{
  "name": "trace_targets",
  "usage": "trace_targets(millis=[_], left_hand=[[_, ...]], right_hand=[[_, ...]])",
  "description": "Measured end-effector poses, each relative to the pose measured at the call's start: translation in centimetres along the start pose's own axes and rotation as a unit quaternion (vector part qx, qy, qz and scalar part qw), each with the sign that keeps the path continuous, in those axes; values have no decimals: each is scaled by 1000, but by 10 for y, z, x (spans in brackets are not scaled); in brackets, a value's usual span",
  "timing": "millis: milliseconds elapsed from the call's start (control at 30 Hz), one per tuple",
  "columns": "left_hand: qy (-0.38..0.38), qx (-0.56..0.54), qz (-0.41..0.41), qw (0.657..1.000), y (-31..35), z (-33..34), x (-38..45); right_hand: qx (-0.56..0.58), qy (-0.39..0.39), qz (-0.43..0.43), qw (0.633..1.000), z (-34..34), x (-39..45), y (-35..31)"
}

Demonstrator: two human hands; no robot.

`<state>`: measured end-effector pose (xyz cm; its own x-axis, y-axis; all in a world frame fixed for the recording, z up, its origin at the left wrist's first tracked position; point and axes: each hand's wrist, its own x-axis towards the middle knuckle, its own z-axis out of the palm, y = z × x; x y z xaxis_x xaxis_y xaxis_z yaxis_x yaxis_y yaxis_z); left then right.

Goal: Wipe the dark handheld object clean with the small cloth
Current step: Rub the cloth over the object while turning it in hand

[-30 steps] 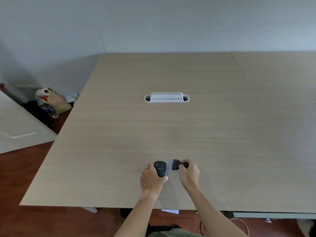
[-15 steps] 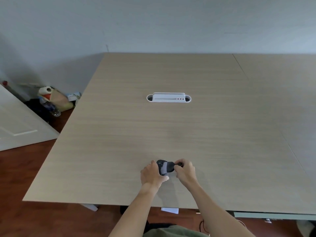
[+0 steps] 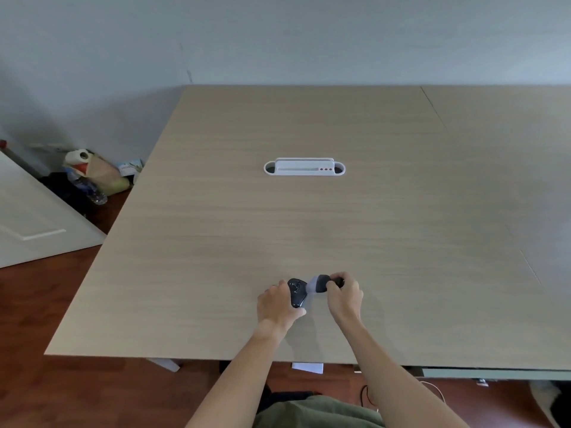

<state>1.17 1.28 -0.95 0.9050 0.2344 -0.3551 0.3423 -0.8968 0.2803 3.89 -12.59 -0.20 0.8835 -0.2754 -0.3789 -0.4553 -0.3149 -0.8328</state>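
- Head cam: left hand (image 3: 279, 304) gripped the dark handheld object (image 3: 297, 293) near the table's (image 3: 309, 227) near edge.
- Right hand (image 3: 344, 296) pinched the small cloth (image 3: 318, 283) touching its right side.
- Wiping looked midway; cleanliness unclear.

The table (image 3: 309, 230) has a pale wood-grain top with a matt, smooth finish and fine lines running left to right. In its middle sits a white cable tray (image 3: 304, 167) that looks like smooth plastic. The dark handheld object (image 3: 297, 292) near the front edge looks like hard plastic with a slight gloss. The small cloth (image 3: 318, 283) beside it is soft fabric, grey and dark, matt. The floor (image 3: 46, 390) is reddish wood, a little shiny. The wall (image 3: 278, 38) is matt and plain.
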Motion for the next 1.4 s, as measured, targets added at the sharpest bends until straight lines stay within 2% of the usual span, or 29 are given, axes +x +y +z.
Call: trace_targets(millis=[67, 133, 200, 300, 367, 433, 500, 567, 633, 767, 867, 933, 1033, 1133, 1200, 1267, 1300, 1400], left_hand=[[7, 6, 7, 1000, -1, 1, -1], [9, 8, 12, 1000, -2, 1, -1], [5, 7, 16, 1000, -3, 1, -1], [-5, 7, 21, 1000, -6, -1, 0], [-7, 5, 25, 1000, -8, -2, 1], [-9, 6, 27, 1000, -8, -3, 3], [-15, 10, 31, 999, -9, -3, 3], [-22, 15, 35, 999, -9, -3, 4], [-26, 20, 37, 999, -10, -2, 4], [-33, 30, 43, 998, -10, -2, 5], [-34, 46, 49, 997, -10, -3, 4], [-34, 47, 50, 997, -11, -3, 4], [-34, 34, 46, 998, -11, -2, 3], [-36, 28, 45, 998, -11, -2, 2], [-39, 26, 46, 998, -11, -3, 3], [-39, 20, 46, 998, -11, -5, 3], [-36, 16, 45, 998, -12, -5, 3], [-25, 4, 34, 999, -10, -6, 1]], right_hand=[[36, -36, 26, 998, 3, -3, -2], [13, -56, 23, 998, 6, -5, -1], [-29, -25, 0, 999, 7, -5, 2], [1, 5, -18, 1000, 6, -7, 1], [22, -26, -13, 999, 8, -6, -3], [-6, -67, -6, 998, 9, -6, -3], [-62, -43, -14, 997, 8, -5, 2], [-64, 5, -22, 998, 6, -5, 4], [-43, -2, -36, 998, 6, -6, 3], [-32, -65, -31, 997, 9, -7, 2], [-77, -17, -11, 997, 6, -4, 4], [-46, 5, -17, 999, 4, -3, 1], [-5, -35, -34, 999, 4, -2, -7], [-47, -79, -23, 995, 4, 0, -5], [-77, -43, -23, 996, 3, 3, -2], [-62, 3, -19, 998, 1, 2, -5], [-46, 1, -21, 999, 1, 3, -7], [-18, -81, -10, 996, 1, 1, -12]])
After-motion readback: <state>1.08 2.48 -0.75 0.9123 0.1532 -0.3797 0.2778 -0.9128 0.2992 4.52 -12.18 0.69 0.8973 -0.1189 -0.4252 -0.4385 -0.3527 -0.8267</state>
